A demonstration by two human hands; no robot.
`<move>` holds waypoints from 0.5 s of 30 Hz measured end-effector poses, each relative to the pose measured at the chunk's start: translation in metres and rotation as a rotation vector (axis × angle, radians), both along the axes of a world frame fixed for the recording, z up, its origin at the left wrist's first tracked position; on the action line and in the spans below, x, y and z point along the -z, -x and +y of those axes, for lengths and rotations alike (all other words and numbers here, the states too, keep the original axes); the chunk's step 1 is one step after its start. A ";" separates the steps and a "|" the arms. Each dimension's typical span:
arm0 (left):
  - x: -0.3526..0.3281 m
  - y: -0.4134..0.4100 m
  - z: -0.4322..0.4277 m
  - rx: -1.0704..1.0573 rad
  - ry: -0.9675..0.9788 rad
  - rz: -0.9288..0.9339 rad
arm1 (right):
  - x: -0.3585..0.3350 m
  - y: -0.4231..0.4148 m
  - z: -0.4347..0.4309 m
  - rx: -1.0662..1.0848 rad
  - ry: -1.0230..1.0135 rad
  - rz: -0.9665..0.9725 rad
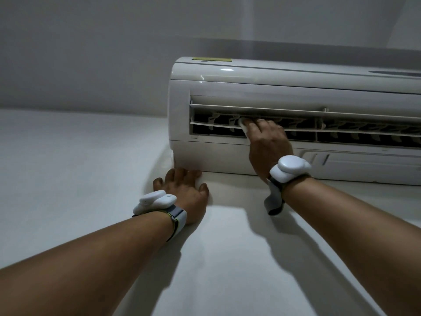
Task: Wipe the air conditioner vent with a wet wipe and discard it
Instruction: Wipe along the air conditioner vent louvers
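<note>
Wall: white and bare [91,156]; we lean on it below the air conditioner [250,87], which hangs high near the ceiling.
Left hand: our left hand [186,192] lies with fingers spread flat on the wall, just under the unit's left corner, likely to steady the reach.
Right hand: our right hand [268,142] curls its fingers into the vent [341,128], pinching the wet wipe [243,125].
Wet wipe: a bunched white wad held against a slat [296,127] near the vent's left end.
Open room: the vent frame is close on the left, and a long slot stays free to the right.
Edges: thin slats and fins could snag the wipe.
</note>
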State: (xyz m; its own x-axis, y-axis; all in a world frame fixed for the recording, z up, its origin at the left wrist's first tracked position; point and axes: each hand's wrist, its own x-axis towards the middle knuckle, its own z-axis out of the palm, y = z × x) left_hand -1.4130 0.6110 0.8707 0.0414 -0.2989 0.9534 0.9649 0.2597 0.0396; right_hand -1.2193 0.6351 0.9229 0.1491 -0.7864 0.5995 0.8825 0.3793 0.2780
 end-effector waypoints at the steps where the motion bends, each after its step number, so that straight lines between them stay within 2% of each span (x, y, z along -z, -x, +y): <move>1: 0.000 0.001 0.000 0.003 0.003 0.005 | 0.000 0.008 -0.005 -0.004 -0.009 -0.010; 9: 0.001 0.003 -0.001 0.006 0.021 0.033 | -0.006 0.043 -0.035 -0.055 -0.053 -0.175; 11: 0.001 0.005 0.000 -0.006 0.028 0.040 | 0.000 0.043 -0.032 -0.056 -0.139 -0.185; 15: 0.000 0.008 0.001 -0.032 0.034 0.054 | 0.012 0.043 -0.012 0.153 -0.252 -0.140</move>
State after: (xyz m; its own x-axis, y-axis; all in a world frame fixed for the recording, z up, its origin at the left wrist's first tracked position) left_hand -1.4210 0.6120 0.8705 0.1023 -0.2644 0.9590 0.9567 0.2903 -0.0220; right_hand -1.2625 0.6232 0.9104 -0.0525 -0.9197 0.3892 0.8708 0.1486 0.4687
